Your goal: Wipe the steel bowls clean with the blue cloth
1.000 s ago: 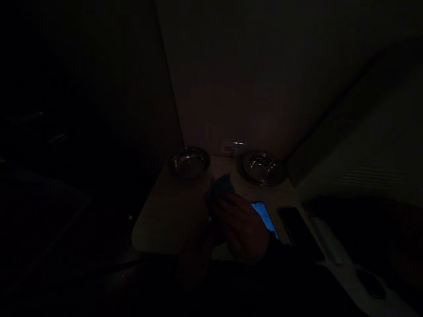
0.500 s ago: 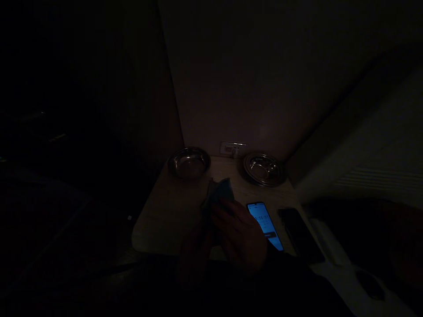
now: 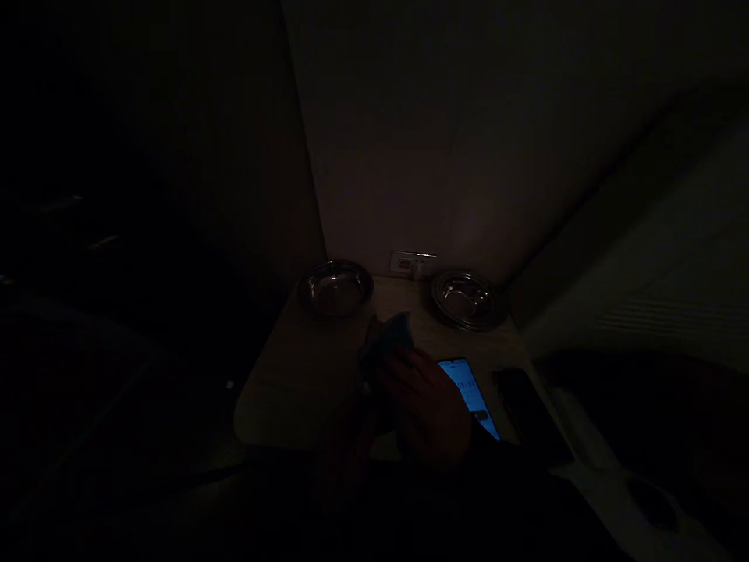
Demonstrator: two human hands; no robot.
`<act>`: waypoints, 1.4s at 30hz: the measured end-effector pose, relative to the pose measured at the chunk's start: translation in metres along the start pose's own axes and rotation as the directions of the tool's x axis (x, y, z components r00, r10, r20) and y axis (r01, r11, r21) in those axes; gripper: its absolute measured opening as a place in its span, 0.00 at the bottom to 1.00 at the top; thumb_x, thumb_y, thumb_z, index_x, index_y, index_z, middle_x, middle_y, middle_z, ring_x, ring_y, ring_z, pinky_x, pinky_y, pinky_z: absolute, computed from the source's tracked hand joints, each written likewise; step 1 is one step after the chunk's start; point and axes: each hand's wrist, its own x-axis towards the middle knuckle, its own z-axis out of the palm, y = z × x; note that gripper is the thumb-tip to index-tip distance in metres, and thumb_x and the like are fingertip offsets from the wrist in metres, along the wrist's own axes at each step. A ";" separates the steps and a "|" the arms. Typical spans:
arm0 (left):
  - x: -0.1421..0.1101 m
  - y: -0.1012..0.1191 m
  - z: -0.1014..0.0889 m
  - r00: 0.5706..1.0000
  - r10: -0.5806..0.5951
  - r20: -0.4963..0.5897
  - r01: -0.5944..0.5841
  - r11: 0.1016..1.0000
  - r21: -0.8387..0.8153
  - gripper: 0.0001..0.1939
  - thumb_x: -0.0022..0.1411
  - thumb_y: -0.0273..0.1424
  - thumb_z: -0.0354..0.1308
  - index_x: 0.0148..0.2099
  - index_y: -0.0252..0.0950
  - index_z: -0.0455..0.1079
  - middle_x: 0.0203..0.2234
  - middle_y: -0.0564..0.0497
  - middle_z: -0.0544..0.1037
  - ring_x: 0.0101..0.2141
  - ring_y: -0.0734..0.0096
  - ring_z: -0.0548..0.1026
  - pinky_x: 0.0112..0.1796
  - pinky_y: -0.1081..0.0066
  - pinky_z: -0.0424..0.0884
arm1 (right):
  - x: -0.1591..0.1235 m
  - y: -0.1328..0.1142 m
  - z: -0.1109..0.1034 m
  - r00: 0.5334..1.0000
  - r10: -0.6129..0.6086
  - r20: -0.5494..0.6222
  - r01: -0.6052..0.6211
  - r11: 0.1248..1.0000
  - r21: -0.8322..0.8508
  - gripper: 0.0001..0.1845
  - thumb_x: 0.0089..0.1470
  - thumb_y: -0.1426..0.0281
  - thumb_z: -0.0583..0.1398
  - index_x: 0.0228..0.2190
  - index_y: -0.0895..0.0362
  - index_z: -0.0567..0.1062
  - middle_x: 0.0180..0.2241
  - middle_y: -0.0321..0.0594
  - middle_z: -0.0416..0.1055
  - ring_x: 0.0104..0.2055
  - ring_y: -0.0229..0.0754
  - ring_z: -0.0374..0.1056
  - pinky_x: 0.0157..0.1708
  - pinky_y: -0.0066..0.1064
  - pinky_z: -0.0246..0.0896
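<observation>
The scene is very dark. My right hand [image 3: 430, 406] has its fingers folded round a crumpled bluish cloth [image 3: 393, 332], held above the front part of the small table [image 3: 292, 375]. Just below and to the left, my left hand [image 3: 342, 449] is curled close against the cloth's lower part. What its fingers hold is lost in shadow. Beside my right wrist lies a phone [image 3: 468, 394] with a lit blue screen showing digits, partly covered by my forearm.
A shiny metal bowl [image 3: 335, 289] sits at the table's back left. Stacked metal dishes [image 3: 468, 300] stand at the back right. Between them a wall socket [image 3: 413, 263] holds a plug. A dark flat object [image 3: 535, 417] lies right of the phone.
My right hand has shifted slightly on the cloth, and the cloth's top has changed shape a little. The digits on the phone have changed. Bowl and dishes stay put.
</observation>
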 end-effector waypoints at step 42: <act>-0.003 0.009 -0.003 0.997 -0.058 0.058 0.054 0.996 0.070 0.17 0.53 0.39 0.58 0.42 0.33 0.75 0.36 0.44 0.81 0.38 0.59 0.79 0.39 0.67 0.74 | 0.016 0.006 0.001 0.998 0.063 -0.029 -0.065 0.995 -0.071 0.20 0.60 0.72 0.51 0.51 0.60 0.70 0.52 0.46 0.70 0.55 0.51 0.62 0.49 0.47 0.63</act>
